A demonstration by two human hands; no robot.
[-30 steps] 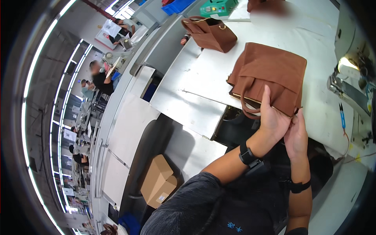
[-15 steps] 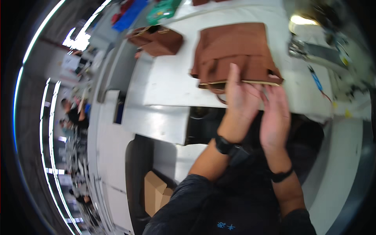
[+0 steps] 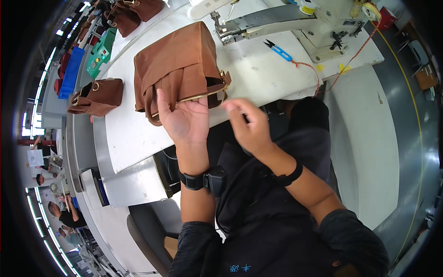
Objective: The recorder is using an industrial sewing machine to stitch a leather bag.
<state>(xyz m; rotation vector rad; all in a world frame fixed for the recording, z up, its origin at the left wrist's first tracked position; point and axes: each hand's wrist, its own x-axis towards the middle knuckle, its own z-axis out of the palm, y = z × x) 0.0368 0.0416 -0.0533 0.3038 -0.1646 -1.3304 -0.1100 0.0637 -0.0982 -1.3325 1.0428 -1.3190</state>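
Observation:
A brown bag (image 3: 177,57) lies flat on the white worktable, its zipped opening toward me. My left hand (image 3: 187,121) is palm up at that opening, its fingers under the gold zipper (image 3: 196,97) and its thumb against the outside, gripping the edge. Just right of the bag is my right hand (image 3: 251,124), apart from it and slightly blurred. Its fingers are curled, with thumb and forefinger tips close together; whether anything small is between them I cannot make out. A brown tab with gold hardware (image 3: 225,79) sits at the zipper's right end.
A smaller brown bag (image 3: 102,97) stands to the left, near a green box (image 3: 101,53) and a blue bin (image 3: 72,71). Blue thread snips (image 3: 279,51) on an orange cord lie to the right, below the sewing machine arm (image 3: 267,23). More brown bags (image 3: 124,21) stand farther back.
My view has shifted, so the bag appears farther left. The right hand has left the bag's edge, moved right and curled its fingers. The left hand's fingers are now tucked under the zipper.

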